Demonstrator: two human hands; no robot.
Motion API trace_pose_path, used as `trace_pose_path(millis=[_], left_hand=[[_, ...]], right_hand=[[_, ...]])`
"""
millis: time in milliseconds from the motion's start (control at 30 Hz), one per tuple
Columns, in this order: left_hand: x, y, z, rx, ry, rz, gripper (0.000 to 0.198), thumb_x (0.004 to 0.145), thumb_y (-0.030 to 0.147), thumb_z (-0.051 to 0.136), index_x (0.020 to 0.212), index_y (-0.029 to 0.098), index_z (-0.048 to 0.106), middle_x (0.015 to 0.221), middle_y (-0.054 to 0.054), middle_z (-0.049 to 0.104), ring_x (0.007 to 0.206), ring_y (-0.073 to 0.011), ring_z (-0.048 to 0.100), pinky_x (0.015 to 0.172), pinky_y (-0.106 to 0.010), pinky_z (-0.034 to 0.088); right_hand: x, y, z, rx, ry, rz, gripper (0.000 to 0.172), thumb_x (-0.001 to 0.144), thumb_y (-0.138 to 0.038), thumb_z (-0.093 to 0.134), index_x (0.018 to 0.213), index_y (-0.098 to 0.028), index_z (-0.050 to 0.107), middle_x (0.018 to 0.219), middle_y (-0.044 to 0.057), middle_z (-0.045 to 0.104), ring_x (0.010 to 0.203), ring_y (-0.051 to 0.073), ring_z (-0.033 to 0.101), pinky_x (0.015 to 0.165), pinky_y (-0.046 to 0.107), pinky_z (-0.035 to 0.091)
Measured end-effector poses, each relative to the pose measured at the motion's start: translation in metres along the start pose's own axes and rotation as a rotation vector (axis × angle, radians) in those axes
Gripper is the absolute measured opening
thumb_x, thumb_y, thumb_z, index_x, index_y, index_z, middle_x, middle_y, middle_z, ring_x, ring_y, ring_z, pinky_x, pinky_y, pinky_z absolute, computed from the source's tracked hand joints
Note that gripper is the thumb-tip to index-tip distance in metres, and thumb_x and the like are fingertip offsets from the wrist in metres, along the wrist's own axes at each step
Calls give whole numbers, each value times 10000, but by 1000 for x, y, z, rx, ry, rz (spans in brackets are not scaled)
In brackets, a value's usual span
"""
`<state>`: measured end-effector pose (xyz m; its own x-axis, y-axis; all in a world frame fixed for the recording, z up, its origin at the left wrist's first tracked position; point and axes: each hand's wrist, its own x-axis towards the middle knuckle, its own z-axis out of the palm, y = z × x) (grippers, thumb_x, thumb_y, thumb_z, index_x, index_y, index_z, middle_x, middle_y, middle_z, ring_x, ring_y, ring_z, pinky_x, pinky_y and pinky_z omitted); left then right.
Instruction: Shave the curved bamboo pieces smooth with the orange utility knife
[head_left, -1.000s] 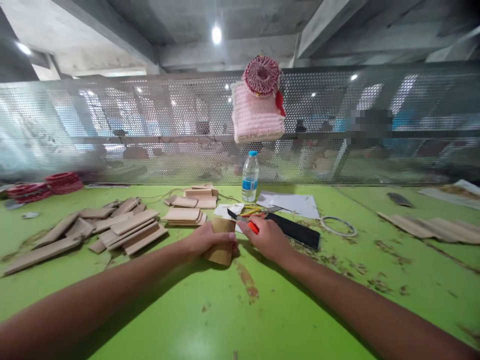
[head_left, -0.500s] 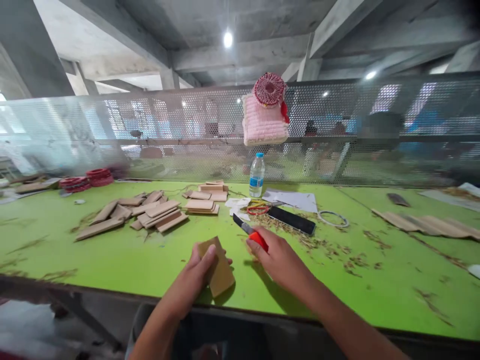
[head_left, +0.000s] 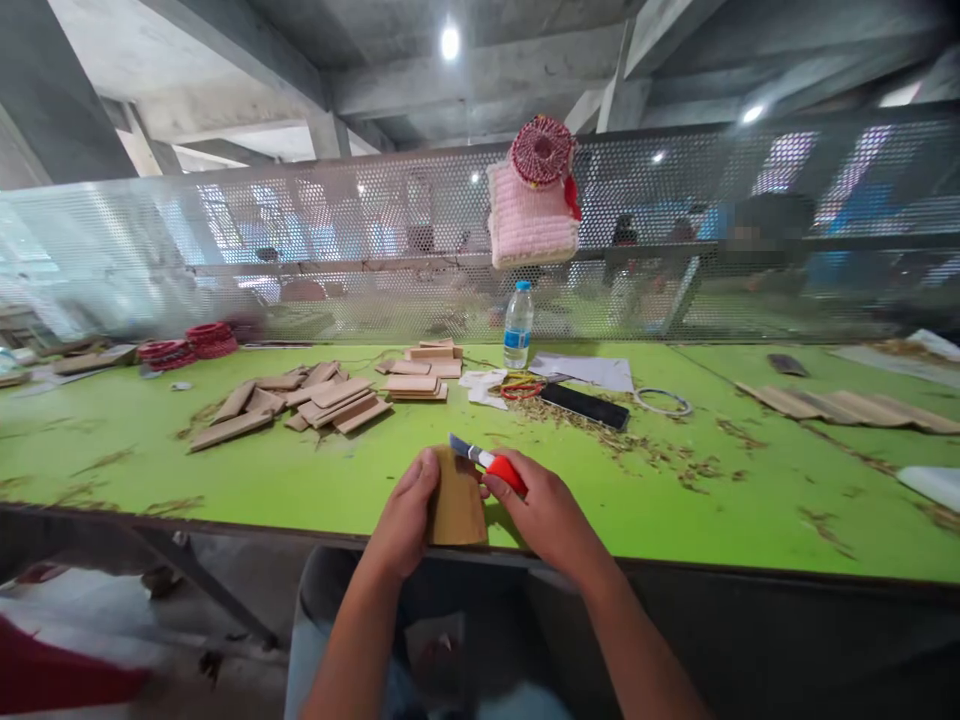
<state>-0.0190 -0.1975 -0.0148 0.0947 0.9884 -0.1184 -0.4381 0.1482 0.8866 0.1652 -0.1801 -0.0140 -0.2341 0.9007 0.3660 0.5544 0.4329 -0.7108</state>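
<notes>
My left hand [head_left: 405,515] grips a flat tan wooden piece [head_left: 456,500] held upright at the near edge of the green table [head_left: 300,480]. My right hand [head_left: 547,515] is closed round a knife [head_left: 487,462] with a red handle; its blade points up and left across the top of the piece. Both hands touch the piece from either side.
A pile of similar wooden pieces [head_left: 307,400] lies left of centre, a neat stack [head_left: 416,385] behind. A water bottle [head_left: 517,325], a black sharpening block [head_left: 585,405], a ring [head_left: 664,402], shavings and more strips [head_left: 847,408] lie to the right. A mesh fence [head_left: 300,250] backs the table.
Both hands have drawn back from the middle of the table to its near edge with the piece and knife. The piece now stands upright between them.
</notes>
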Motion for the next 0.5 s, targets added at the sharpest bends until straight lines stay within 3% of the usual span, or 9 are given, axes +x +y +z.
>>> trace_pose_path(millis=[133, 300, 500], left_hand=[[1, 0, -1, 16, -5, -15, 540, 850, 599, 653, 1209, 204, 564, 957, -75, 746, 846, -232, 729, 739, -328, 585], [-6, 10, 3, 273, -153, 57, 514, 784, 443, 779, 1177, 199, 556, 1089, -67, 705, 942, -238, 687, 827, -347, 557], [-7, 10, 0, 487, -106, 128, 502, 748, 403, 798, 1127, 191, 546, 1013, -44, 678, 979, -259, 636, 825, -331, 526]], right_hand=[[-2, 2, 1, -38, 3, -17, 383, 955, -521, 506, 1153, -226, 647, 1095, 76, 719, 955, 230, 653, 826, 315, 454], [-3, 2, -2, -4, 14, -18, 358, 961, -510, 501, 1125, -225, 640, 1040, 58, 716, 919, 212, 645, 800, 293, 447], [-2, -1, -3, 8, 22, -2, 325, 955, -497, 515, 1083, -228, 645, 955, 36, 708, 848, 199, 631, 748, 278, 435]])
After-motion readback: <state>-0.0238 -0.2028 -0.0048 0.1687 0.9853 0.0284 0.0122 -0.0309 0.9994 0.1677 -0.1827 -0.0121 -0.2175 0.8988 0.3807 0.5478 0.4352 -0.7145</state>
